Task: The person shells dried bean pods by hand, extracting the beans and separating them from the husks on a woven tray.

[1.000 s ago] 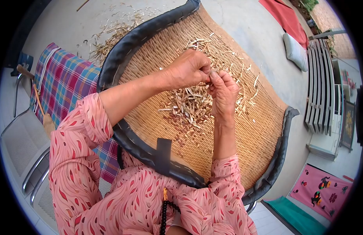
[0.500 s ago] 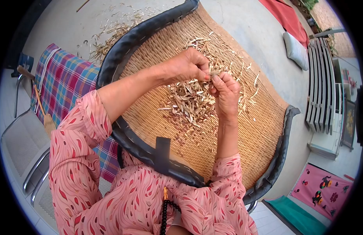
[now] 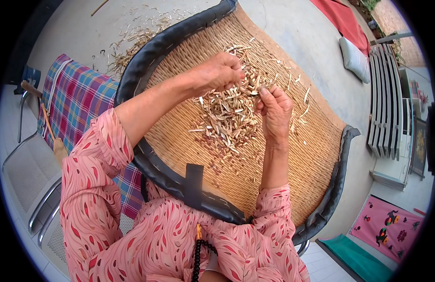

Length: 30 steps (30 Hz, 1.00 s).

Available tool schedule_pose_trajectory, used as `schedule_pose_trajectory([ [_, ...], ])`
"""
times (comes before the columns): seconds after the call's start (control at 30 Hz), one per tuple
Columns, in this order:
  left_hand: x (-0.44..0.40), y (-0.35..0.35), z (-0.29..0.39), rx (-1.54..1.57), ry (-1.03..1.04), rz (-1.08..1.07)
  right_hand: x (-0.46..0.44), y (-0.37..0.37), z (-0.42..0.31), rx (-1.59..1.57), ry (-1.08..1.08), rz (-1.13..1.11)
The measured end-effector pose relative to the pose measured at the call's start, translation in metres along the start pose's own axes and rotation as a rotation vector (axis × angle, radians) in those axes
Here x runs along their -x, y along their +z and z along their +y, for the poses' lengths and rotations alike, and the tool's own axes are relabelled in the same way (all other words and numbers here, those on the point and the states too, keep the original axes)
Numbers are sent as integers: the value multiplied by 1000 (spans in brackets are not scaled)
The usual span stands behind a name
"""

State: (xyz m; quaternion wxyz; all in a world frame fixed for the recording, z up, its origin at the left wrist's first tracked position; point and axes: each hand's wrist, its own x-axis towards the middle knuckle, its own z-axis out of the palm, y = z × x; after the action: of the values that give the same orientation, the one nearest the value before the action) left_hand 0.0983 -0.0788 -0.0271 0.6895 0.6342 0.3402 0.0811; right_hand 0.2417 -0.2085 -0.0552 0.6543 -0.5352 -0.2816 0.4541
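A large woven tray [image 3: 302, 174] with a black padded rim lies across my lap. Dry pods [image 3: 229, 113] are heaped at its middle, and reddish beans [image 3: 217, 157] are scattered on the near side of the heap. Over the heap's left part, my left hand [image 3: 220, 71] is closed, its fingers pinched together; what they hold is hidden. My right hand [image 3: 275, 110] is closed at the heap's right side, thumb against the fingers, on something too small to name. The two hands are apart.
Loose husks [image 3: 126, 54] lie on the floor beyond the tray. A checked cloth [image 3: 83, 96] hangs over a metal chair [image 3: 32, 176] at left, beside a wooden-handled tool [image 3: 59, 148]. Stacked grey slats [image 3: 384, 103], a cushion [image 3: 354, 60] and a pink cloth [image 3: 384, 228] are at right.
My hands, which met over the heap before, have moved apart: the left one to the left, the right one slightly right and down. Both remain closed.
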Motion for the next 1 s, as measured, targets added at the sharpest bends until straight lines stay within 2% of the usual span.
schedule_pose_trajectory([
  [0.3,-1,7,-3,95,15,-84,3,10,-4,-38,-10,2],
  [0.4,7,11,6,70,4,-85,5,19,-10,139,-52,15],
  [0.5,3,12,1,-121,79,-145,8,28,-8,316,-208,36],
  [0.63,0,13,-7,3,99,-114,15,38,-20,558,-193,-67],
  [0.77,-3,4,-7,45,128,-46,11,39,-29,202,-91,7],
  [0.83,0,-1,6,24,103,23,4,26,-23,183,-116,46],
  [0.87,1,-5,17,-40,43,180,2,19,-19,177,-109,58],
  [0.93,10,-29,37,251,249,355,0,11,-10,226,-91,92],
  [0.97,5,-63,30,295,509,307,0,10,-4,333,-78,89],
  [1.0,3,-94,26,513,937,280,-1,9,3,442,-64,85],
])
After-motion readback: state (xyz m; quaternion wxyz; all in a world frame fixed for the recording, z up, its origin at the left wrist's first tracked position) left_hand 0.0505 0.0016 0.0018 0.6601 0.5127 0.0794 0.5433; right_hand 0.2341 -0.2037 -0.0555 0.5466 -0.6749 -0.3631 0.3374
